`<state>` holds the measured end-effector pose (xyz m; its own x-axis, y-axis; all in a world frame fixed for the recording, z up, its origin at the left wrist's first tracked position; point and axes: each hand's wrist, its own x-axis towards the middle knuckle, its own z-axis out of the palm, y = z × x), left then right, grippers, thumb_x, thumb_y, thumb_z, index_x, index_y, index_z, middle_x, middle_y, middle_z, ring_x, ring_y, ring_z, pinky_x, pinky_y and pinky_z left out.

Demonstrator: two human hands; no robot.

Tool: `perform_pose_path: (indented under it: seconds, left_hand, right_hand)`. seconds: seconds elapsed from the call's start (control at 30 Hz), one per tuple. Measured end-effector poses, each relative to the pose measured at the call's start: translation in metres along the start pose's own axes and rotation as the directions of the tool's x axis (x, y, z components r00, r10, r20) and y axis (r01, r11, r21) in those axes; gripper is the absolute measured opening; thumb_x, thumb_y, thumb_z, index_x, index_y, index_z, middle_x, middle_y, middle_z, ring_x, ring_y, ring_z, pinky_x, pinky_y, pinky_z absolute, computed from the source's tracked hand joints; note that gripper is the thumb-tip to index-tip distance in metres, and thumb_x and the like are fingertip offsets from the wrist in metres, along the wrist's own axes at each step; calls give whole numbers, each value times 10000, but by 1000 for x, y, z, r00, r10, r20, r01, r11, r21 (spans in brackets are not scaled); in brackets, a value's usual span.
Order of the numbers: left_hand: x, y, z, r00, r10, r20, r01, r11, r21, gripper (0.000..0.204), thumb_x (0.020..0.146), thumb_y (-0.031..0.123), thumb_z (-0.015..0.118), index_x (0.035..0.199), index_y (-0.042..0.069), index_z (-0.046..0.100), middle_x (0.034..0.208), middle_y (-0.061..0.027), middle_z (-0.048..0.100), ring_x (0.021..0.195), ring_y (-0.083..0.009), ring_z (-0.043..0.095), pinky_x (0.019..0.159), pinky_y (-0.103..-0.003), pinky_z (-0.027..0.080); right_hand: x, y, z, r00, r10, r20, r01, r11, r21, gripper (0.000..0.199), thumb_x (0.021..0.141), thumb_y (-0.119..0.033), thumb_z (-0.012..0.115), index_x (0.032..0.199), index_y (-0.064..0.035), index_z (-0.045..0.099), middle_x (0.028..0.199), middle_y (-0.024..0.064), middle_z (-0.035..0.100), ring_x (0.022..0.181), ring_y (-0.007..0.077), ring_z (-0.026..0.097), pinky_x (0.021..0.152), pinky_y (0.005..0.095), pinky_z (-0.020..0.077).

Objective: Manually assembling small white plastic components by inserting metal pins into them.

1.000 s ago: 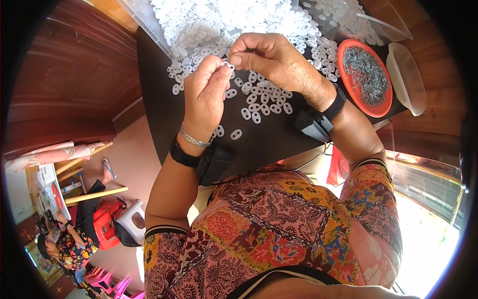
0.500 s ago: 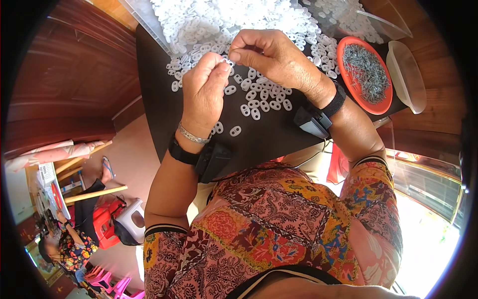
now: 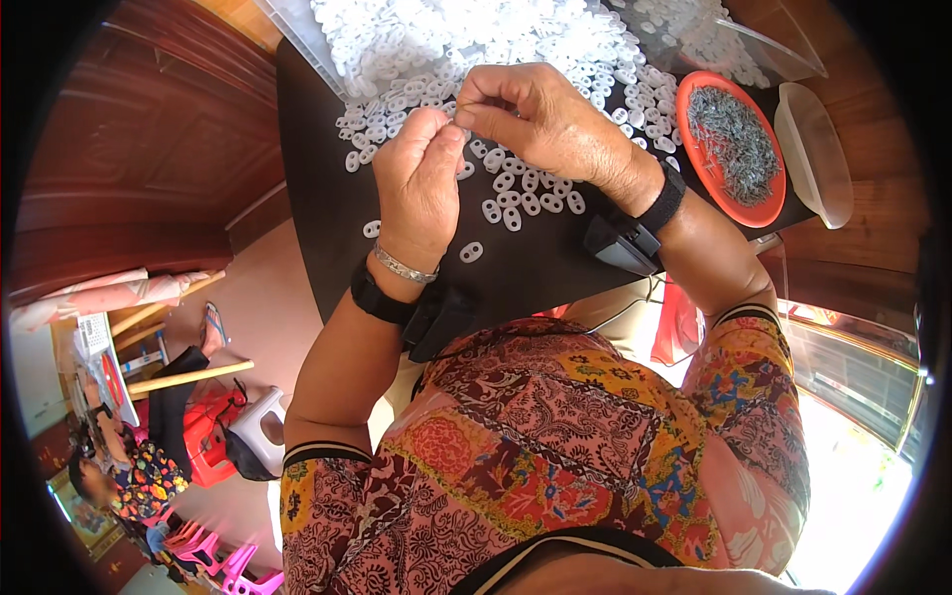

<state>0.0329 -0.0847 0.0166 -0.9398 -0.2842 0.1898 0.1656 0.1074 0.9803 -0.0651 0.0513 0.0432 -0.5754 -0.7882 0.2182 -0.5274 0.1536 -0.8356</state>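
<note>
Left hand (image 3: 420, 174), one: thumb and forefinger pinched together, apparently on a small white piece (image 3: 451, 112) mostly hidden by the fingertips, above the far half of the dark table (image 3: 540, 266). Right hand (image 3: 550, 124), one: thumb and forefinger drawn narrow, tips meeting those of the left; whether they grip anything cannot be told. White two-holed pieces, many: a heap (image 3: 466, 45) along the far side, a loose cluster (image 3: 531, 205) on the near side of the right hand, one single piece (image 3: 471, 252) nearer the person. Orange plate (image 3: 759, 217), one, holding thin grey bits (image 3: 736, 144), right of the right hand; pale tray (image 3: 813, 154) just beside it, by the right edge. Room: tabletop runs from the cluster to the near edge, and a strip lies between the left hand and the curved left edge (a stray white piece (image 3: 372, 229) sits there, beside the wrist).
</note>
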Motion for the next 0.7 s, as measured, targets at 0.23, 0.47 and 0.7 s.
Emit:
perform_pose_path:
  seconds: [0.23,0.47,0.7]
  left_hand:
    - [11,4,-8,994,-105,-19,104,994,-40,157,894,158,537,822,20,565,623,19,504,514,-30,419,458,-191,342]
    - [28,-1,-25,984,-102,-144,64,967,-247,157,874,152,527,815,10,557,609,-7,513,481,-57,421,431,-200,302]
    - [26,3,-22,990,-75,-117,45,969,-242,166,876,165,534,803,18,560,608,-3,510,485,-54,416,432,-199,299]
  right_hand:
    - [5,15,-3,997,61,-47,-54,990,132,171,891,-178,601,916,-12,632,741,1,589,707,63,513,651,238,452]
    - [8,31,5,981,-192,-15,174,917,-359,192,792,-152,647,954,-49,651,852,114,631,773,296,616,695,349,494]
    - [9,36,13,994,-72,78,103,824,-557,212,779,-241,627,910,-74,626,800,120,640,796,315,626,714,412,495]
